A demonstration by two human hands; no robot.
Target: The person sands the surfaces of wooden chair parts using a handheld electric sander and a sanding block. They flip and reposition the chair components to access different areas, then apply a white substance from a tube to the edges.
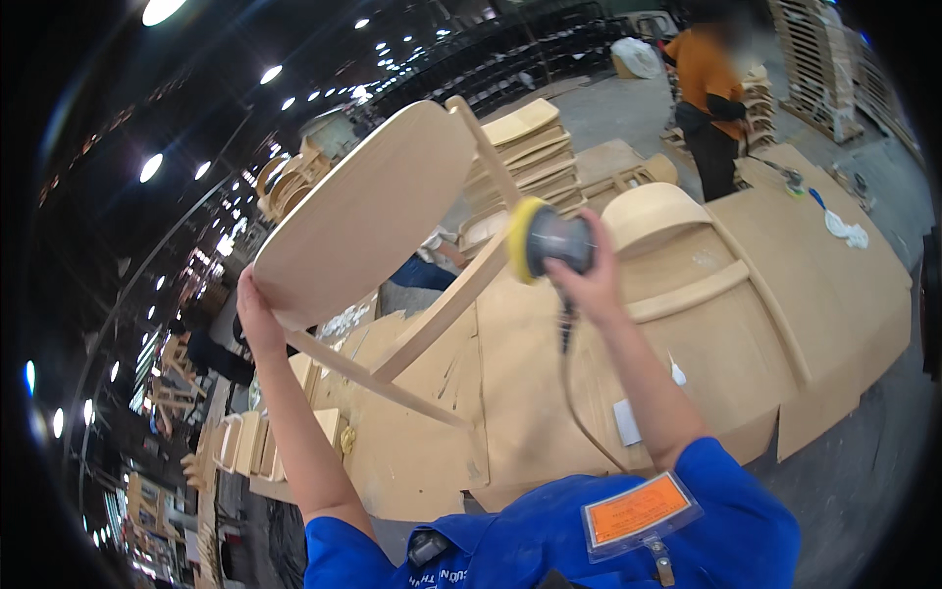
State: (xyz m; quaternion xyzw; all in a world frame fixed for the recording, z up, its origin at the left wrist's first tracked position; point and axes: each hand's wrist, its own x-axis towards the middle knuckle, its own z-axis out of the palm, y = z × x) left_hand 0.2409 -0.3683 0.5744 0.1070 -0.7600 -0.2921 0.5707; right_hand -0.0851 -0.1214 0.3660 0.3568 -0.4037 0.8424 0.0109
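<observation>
The left hand (pixel 257 319) is gripping the near-left rim of the raised wooden chair (pixel 368 211), tilting it up. The right hand (pixel 586 280) is clasping a sander (pixel 549 239), whose yellow pad is pressing leftward against the chair's leg, running diagonally from far-right to near-left.

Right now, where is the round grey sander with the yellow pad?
In the head view, near centre, the right hand holds the sander against a leg of the pale wooden chair.

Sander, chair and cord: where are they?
Sander (pixel 549 240), head view: grey body under the right hand.
Chair (pixel 368 211), head view: underside of the seat.
Cord (pixel 567 378), head view: stretch hanging below the sander.
</observation>
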